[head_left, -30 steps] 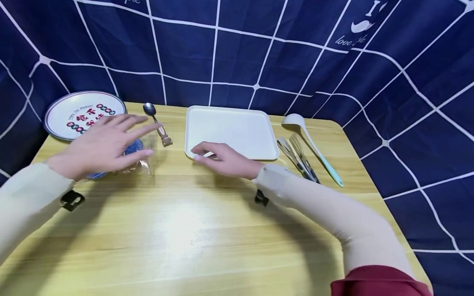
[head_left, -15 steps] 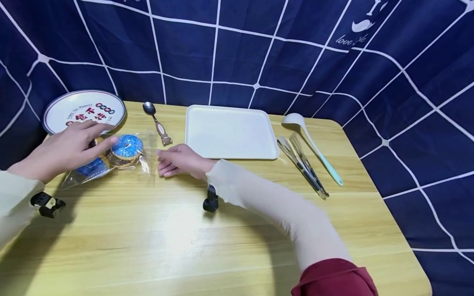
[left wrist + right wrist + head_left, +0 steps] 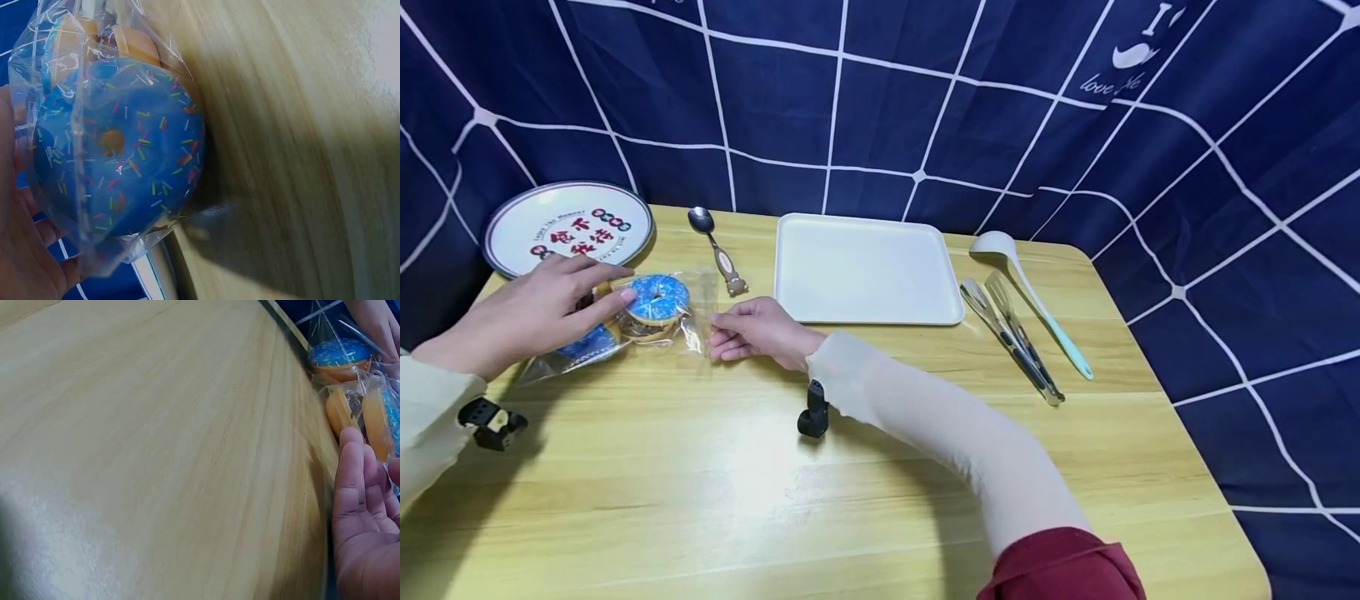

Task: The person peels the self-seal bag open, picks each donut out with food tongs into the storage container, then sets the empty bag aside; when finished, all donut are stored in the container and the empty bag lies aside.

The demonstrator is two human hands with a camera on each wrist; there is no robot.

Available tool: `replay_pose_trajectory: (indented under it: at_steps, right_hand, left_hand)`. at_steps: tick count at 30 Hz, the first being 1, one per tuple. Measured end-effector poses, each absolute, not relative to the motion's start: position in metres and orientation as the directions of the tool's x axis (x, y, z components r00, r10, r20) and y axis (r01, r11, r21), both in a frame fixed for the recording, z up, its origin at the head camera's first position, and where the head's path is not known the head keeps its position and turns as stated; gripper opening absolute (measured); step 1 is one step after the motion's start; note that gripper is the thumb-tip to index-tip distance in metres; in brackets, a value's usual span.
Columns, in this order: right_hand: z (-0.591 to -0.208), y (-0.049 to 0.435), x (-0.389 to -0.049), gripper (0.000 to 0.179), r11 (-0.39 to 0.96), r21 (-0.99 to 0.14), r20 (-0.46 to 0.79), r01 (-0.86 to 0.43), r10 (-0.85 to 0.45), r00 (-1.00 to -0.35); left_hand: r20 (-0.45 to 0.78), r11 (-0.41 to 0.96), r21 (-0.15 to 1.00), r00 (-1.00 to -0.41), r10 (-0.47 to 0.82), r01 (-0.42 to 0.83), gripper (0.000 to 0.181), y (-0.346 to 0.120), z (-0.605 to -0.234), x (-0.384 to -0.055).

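A clear plastic bag (image 3: 700,287) holds several toy-like donuts on the left of the table. One blue-iced donut (image 3: 657,298) with sprinkles faces up in the head view; another blue donut (image 3: 119,150) fills much of the left wrist view. My left hand (image 3: 538,312) lies over the bag's left part and grips it, thumb on the near side, fingers beyond, partly hiding the donuts. At the bag's right end, my right hand (image 3: 762,335) pinches the plastic edge between thumb and curled fingers. The right wrist view shows this hand (image 3: 369,519) close beside the bagged donuts.
An oval plate (image 3: 568,225) with red lettering stands at the back left. Right of it lie a spoon (image 3: 721,258) with a brown bear handle and a white tray (image 3: 868,267). Metal tongs (image 3: 1011,342) and a white ladle (image 3: 1033,292) with a mint handle lie farther right.
My right hand has moved left from the tray's front edge to the bag's right end. My left hand has drawn back left and lowered onto the bag, uncovering the blue donut.
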State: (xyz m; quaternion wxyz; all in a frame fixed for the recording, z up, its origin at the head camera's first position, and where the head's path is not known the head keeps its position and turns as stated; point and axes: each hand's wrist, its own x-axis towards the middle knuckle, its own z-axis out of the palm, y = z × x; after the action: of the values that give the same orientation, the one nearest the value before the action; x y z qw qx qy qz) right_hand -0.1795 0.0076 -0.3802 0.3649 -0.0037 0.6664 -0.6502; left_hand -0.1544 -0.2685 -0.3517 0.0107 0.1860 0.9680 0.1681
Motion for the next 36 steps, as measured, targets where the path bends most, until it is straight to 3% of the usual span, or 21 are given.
replay_pose_trajectory:
  at_steps: [8,21,36]
  right_hand:
    - [-0.379,0.012,-0.178,0.018,0.226,-0.884,-0.467,0.409,-0.470,-0.749]
    - [-0.381,0.042,-0.151,0.017,0.302,-0.868,-0.496,0.393,-0.541,-0.679]
    - [-0.380,0.100,-0.112,0.018,0.353,-0.864,-0.503,0.359,-0.592,-0.630]
  left_hand:
    - [0.024,0.877,0.312,-0.926,0.377,0.365,0.054,-0.267,-0.351,-0.151]
    - [0.066,0.828,0.280,-0.870,0.488,0.485,0.043,-0.250,-0.346,-0.130]
    - [0.064,0.772,0.268,-0.810,0.583,0.577,0.048,-0.207,-0.342,-0.103]
